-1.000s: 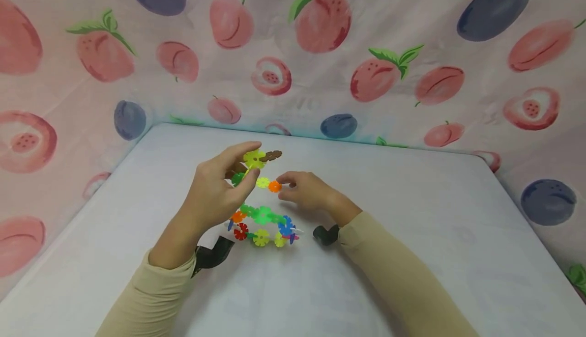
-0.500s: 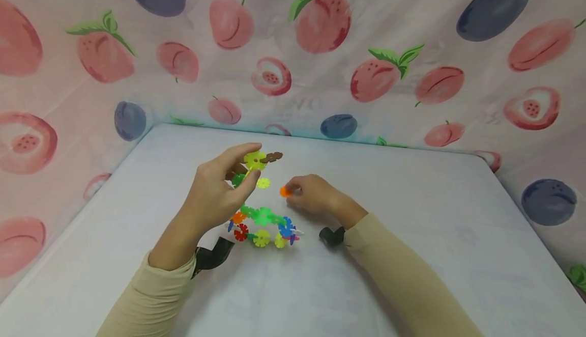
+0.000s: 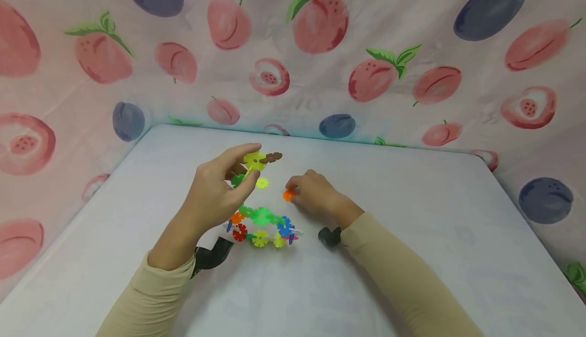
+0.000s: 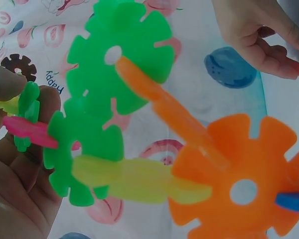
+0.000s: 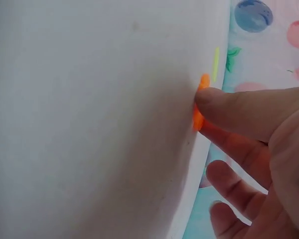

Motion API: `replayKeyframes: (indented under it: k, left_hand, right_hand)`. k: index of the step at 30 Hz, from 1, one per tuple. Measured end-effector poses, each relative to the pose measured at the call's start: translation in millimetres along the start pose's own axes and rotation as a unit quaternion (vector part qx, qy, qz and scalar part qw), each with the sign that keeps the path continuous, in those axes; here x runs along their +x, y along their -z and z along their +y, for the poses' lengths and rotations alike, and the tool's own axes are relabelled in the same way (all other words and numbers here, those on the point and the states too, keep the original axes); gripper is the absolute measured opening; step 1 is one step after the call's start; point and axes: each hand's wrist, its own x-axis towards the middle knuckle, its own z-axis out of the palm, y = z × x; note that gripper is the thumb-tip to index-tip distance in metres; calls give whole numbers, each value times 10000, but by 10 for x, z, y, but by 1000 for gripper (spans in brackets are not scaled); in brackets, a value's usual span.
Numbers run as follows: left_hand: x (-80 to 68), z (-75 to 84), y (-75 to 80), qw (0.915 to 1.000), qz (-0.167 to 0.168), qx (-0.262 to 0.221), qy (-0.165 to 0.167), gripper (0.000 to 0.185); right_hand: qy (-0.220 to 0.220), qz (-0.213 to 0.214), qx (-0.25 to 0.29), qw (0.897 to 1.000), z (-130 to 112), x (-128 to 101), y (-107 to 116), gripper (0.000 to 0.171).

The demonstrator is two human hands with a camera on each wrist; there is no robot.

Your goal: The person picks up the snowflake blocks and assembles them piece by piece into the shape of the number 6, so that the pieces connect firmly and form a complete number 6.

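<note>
An orange snowflake disc [image 3: 288, 195] is pinched by the right hand [image 3: 313, 194] low over the table [image 3: 412, 235]. At its nine o'clock the partly built chain [image 3: 256, 166] is gripped by the left hand's [image 3: 215, 194] fingers — joining is judged under way; slots must be aligned next.

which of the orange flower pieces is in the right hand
The loose orange piece pinched in the right hand, apart from the build; the other orange one is slotted into the chain.

The left hand [image 3: 215, 194] holds up a chain of snowflake discs [image 3: 256, 194] while the right hand [image 3: 313, 192] pinches an orange disc [image 3: 288, 195] on the table [image 3: 412, 215].
</note>
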Motion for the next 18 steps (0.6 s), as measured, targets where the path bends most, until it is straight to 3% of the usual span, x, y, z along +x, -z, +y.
replayKeyframes:
  k: [11,18]
  left_hand:
    - [1,9,1,9999,-32,-64,81,45]
    - [-5,10,-4,10000,-29,-19,-1,45]
  right_hand:
    - [-288,-392,659,9966,15,-81,55,32]
    - [-8,-334,817,9961,130,-250,65,13]
